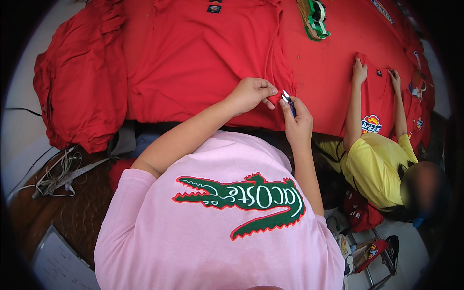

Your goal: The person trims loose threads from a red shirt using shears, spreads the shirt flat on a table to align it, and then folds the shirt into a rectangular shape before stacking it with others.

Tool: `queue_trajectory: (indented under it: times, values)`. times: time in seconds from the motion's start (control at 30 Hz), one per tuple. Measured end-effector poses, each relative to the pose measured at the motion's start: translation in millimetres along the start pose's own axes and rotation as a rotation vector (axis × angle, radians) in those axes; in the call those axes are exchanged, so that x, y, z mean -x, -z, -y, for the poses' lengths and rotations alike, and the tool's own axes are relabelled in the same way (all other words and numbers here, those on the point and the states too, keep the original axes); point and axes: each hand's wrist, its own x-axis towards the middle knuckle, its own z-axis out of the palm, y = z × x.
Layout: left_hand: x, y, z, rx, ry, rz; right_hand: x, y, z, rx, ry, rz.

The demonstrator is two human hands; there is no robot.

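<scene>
A red shirt point(208, 58) lies spread over the table in front of me, with a small dark label at its far end. My left hand point(252, 94) pinches the edge of this shirt between thumb and fingertips, near its right side. Close beside it, my right hand point(298, 117) grips a pair of thread snips point(290, 103) with dark blue handles. The pointed metal blades stick up from the fingers, right next to the pinched cloth. Whether the blades touch the fabric, I cannot tell.
A heap of red garments point(82, 82) hangs over the table's left end. Beyond my hands sits a green tape dispenser point(315, 20). At right, a co-worker in a yellow shirt point(377, 159) holds up another red garment point(374, 99). A power strip point(72, 177) with tangled cables lies at lower left.
</scene>
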Motion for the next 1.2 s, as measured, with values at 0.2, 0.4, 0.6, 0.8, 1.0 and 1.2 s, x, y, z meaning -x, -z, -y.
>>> queue_trajectory:
  times: [0.2,0.4,0.6,0.8,1.0,1.2]
  values:
    - [-4.6,-2.2,2.2,0.014,0.004,0.007,-7.3,0.5,-2.7,-0.059,0.001,0.02]
    - [-7.7,-0.4,4.8,0.04,0.004,0.025,-10.2,-2.9,-15.6,-0.178,-0.072,0.075]
    - [-6.0,0.6,7.3,0.046,-0.034,0.052,-12.1,-9.3,-31.9,-0.531,-0.135,0.165]
    - [-4.5,-1.2,6.1,0.029,-0.047,0.042,-12.2,-6.0,-30.1,-0.51,-0.119,0.159]
    - [-2.7,-0.9,3.6,-0.012,-0.069,0.045,-9.4,-4.2,-23.9,-0.372,-0.089,0.097]
    - [-2.1,-4.0,5.2,0.01,-0.09,0.045,-11.1,-2.1,-24.7,-0.445,-0.084,0.115]
